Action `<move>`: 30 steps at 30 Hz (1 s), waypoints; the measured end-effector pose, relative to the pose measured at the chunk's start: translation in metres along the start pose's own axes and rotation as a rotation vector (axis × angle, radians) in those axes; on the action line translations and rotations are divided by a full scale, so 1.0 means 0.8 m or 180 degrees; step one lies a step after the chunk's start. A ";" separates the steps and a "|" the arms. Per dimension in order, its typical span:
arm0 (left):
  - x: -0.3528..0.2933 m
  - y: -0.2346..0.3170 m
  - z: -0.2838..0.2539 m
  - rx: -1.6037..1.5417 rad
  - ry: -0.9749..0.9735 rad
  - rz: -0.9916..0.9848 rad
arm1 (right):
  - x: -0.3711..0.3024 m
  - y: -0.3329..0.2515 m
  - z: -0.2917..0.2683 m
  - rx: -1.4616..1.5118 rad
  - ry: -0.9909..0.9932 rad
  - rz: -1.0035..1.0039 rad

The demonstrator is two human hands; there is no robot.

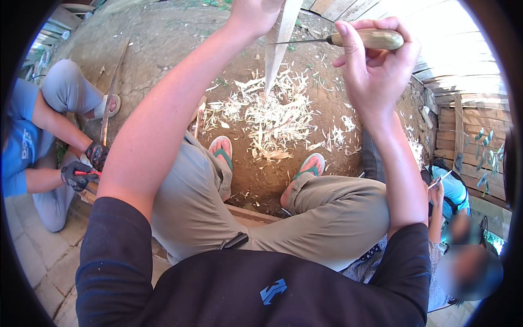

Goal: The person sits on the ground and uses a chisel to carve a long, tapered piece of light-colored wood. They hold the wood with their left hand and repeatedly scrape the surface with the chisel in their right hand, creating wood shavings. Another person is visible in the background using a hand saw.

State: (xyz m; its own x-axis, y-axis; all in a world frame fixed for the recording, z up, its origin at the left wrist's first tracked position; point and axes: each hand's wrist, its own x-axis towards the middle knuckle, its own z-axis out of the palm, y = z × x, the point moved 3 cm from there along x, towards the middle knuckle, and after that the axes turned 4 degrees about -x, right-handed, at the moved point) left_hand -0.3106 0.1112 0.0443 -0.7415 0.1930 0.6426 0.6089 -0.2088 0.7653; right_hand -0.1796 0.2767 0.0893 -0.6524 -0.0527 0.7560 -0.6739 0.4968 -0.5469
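At far left, a co-worker's gloved hands (87, 166) grip a long stick (111, 92). Left hand (256, 13) grasps the pale wood strip (278, 46) at top centre; its tip rests among shavings (272, 122) on the dirt. Right hand (373, 57) is clenched on the knife (348, 39), blade touching the strip.

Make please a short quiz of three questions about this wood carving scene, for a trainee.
1. True or false: the right hand holds a knife with a wooden handle.
2. What does the left hand grip? A) a pale wooden stick B) a hammer C) a rope
3. What lies on the soil between the green sandals?

Key
1. True.
2. A; its lower end points down toward the ground.
3. A pile of pale wood shavings.
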 end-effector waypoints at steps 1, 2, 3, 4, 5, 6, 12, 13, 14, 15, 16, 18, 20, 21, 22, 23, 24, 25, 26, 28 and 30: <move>-0.001 0.002 0.003 -0.0043 0.0029 0.0062 | 0.002 -0.003 -0.004 -0.0002 -0.0011 0.0003; -0.002 0.005 0.005 -0.0075 0.0061 0.0114 | 0.005 -0.005 -0.008 0.0009 -0.0024 0.0012; -0.001 0.007 0.008 -0.0088 0.0042 0.0091 | 0.007 -0.005 -0.010 0.0019 -0.0036 0.0023; 0.000 0.009 0.012 -0.0103 0.0022 0.0069 | 0.006 -0.003 -0.012 0.0101 0.0079 0.0016; 0.000 0.010 0.013 -0.0116 0.0010 0.0056 | 0.007 -0.005 -0.010 0.0044 0.0065 0.0052; -0.002 0.007 0.012 -0.0147 0.0053 0.0075 | 0.008 -0.007 -0.006 -0.0015 0.0052 0.0089; -0.002 -0.010 0.000 0.0074 -0.0406 -0.0393 | 0.008 -0.010 -0.009 -0.0081 0.0054 0.0241; -0.005 -0.016 -0.003 0.0064 -0.0390 -0.0478 | 0.007 -0.008 -0.007 -0.0111 0.0025 0.0264; -0.005 -0.016 -0.004 0.0057 -0.0380 -0.0556 | 0.010 -0.010 -0.006 -0.0154 -0.0025 0.0261; -0.002 -0.012 -0.001 -0.0140 -0.0342 -0.0363 | 0.012 -0.013 -0.008 -0.0113 0.0024 0.0208; 0.000 -0.010 0.005 -0.0335 -0.0304 -0.0170 | 0.014 -0.016 -0.012 -0.0071 0.0072 0.0154; -0.001 -0.006 0.011 -0.0709 -0.0332 -0.0108 | 0.011 -0.018 -0.015 -0.0055 -0.0048 0.0337; -0.003 -0.005 0.008 -0.1034 -0.0465 -0.0333 | 0.012 -0.014 -0.011 -0.0117 -0.0026 0.0340; 0.000 -0.004 0.007 -0.0980 -0.0500 -0.0238 | 0.013 -0.013 -0.008 -0.0143 -0.0011 0.0332; 0.004 -0.003 0.006 -0.0925 -0.0536 -0.0143 | 0.015 -0.019 -0.011 -0.0142 0.0068 0.0228; 0.003 -0.002 0.006 -0.0874 -0.0560 -0.0078 | 0.015 -0.027 -0.017 -0.0184 0.0113 0.0159; 0.002 -0.003 0.005 -0.0873 -0.0580 -0.0198 | 0.013 -0.024 -0.015 -0.0120 0.0057 0.0249; 0.000 -0.003 0.002 -0.0873 -0.0599 -0.0318 | 0.012 -0.021 -0.013 -0.0056 0.0000 0.0339; 0.003 -0.001 0.003 -0.0885 -0.0637 -0.0410 | 0.010 -0.017 -0.005 -0.0161 -0.0048 0.0414; 0.003 0.008 0.012 -0.0894 -0.0551 -0.0169 | 0.010 -0.014 -0.004 -0.0210 -0.0165 0.0531; 0.000 0.009 0.007 -0.0688 -0.0577 -0.0270 | 0.013 -0.028 -0.010 -0.0146 -0.0012 0.0208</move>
State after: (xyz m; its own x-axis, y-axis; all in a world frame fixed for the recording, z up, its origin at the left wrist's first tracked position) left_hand -0.3044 0.1147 0.0498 -0.7129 0.3825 0.5878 0.4583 -0.3802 0.8034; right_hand -0.1687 0.2718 0.1125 -0.6959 -0.0221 0.7178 -0.6133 0.5384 -0.5780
